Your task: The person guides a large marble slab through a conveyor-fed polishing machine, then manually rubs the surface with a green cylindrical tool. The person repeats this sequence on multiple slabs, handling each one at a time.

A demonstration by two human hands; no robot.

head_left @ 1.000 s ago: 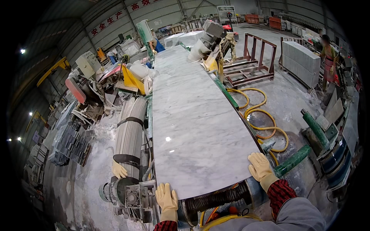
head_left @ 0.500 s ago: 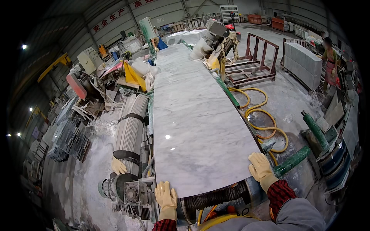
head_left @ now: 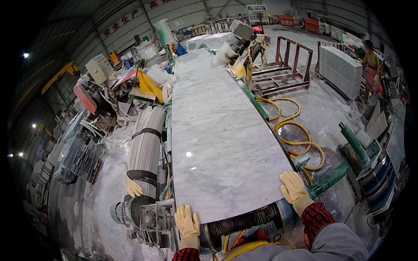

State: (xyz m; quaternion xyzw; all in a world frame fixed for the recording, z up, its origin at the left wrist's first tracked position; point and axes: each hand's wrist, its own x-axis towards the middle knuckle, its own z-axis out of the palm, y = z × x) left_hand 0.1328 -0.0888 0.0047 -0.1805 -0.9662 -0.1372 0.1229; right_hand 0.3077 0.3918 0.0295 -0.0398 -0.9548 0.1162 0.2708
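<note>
A long polished slab of pale grey-veined stone (head_left: 222, 130) stretches away from me over a green-framed bed. At its near left corner lies my left hand (head_left: 187, 224), in a cream rubber glove, fingers extended forward along the edge. My right hand (head_left: 295, 189), gloved the same way, rests at the near right corner with its fingers spread. Both hands are open and grip nothing. Just below the slab's near end, a dark ribbed roller (head_left: 244, 222) shows. Another cream glove (head_left: 133, 187) sits against a strapped bundle (head_left: 146, 143) on the left, with no arm visible.
A motor with a gearbox (head_left: 146, 217) stands beside my left hand. Yellow hose (head_left: 311, 143) coils on the floor to the right, near a green cylinder (head_left: 329, 179). Beyond are a brown metal rack (head_left: 283, 82), stacked stone blocks (head_left: 342, 71) and a person (head_left: 371, 71).
My hands keep their places at the slab's near corners. The view has shifted slightly, and the person at the far right has changed posture.
</note>
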